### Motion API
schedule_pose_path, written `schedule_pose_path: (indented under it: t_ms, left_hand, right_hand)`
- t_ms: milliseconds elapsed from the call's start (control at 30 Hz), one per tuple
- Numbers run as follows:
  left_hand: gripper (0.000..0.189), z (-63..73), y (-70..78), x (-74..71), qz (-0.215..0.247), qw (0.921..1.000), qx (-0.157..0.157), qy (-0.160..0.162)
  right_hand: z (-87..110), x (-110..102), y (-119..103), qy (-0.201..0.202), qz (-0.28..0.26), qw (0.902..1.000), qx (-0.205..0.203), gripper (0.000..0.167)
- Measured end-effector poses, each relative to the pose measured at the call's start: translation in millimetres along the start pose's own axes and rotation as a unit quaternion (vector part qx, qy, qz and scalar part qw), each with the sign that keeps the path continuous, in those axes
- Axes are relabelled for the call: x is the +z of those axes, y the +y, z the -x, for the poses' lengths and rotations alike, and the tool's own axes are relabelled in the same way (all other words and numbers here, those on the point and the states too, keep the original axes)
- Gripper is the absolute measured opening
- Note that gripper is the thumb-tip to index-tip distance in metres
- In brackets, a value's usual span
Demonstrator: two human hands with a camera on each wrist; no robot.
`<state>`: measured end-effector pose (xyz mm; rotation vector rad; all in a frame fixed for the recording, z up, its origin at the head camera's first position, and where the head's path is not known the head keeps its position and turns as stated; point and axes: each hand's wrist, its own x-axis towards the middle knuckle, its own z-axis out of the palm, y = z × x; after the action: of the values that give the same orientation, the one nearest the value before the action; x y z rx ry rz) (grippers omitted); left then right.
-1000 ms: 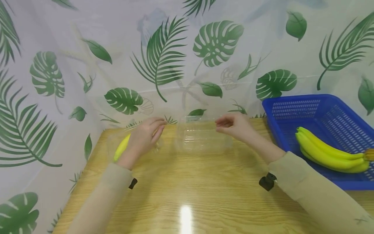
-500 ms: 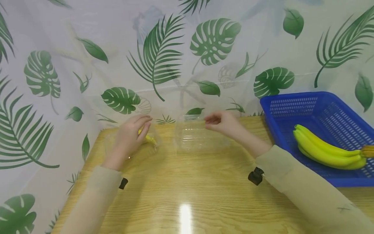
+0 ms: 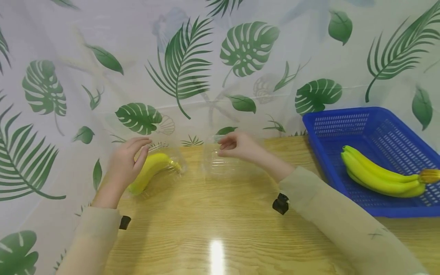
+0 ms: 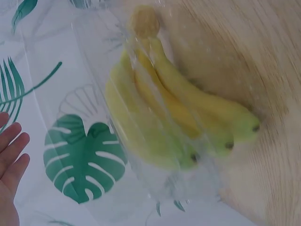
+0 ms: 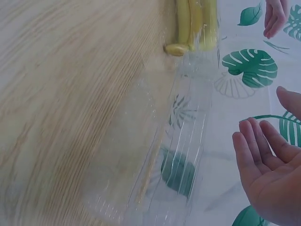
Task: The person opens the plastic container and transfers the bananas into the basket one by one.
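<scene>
A bunch of yellow bananas lies in a see-through plastic box at the table's back left. In the head view, my left hand is at that box's left side, fingers loosely bent and gripping nothing. The left wrist view shows its fingers apart from the bananas. A second see-through plastic box stands to the right of the first. Over it hovers my right hand, fingers relaxed and holding nothing. In the right wrist view that hand's palm faces the camera, beside the box.
A blue perforated basket stands on the right of the wooden table, with another banana bunch in it. A white leaf-patterned cloth hangs behind the table and along its left side.
My left hand has moved left off the bananas, so more of the bunch shows. The right hand has moved left across the second box. The basket stays put, with the view shifting slightly.
</scene>
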<state>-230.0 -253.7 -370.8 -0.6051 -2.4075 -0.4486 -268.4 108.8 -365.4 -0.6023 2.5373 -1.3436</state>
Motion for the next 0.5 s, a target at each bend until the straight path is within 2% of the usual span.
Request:
schedule_pose_path:
  t_ms: [200, 500]
  left_hand:
    - [0.026, 9.7, -14.1, -17.0, -0.025, 0.9993, -0.022, 0.015]
    - [0.023, 25.6, -32.5, -24.5, -0.019, 0.9978, -0.040, 0.048]
  right_hand:
    - [-8.9, 14, -10, -0.010, -0.015, 0.9998, -0.005, 0.045]
    - [-26.3, 26, -21, -0.017, -0.016, 0.9997, 0.012, 0.044]
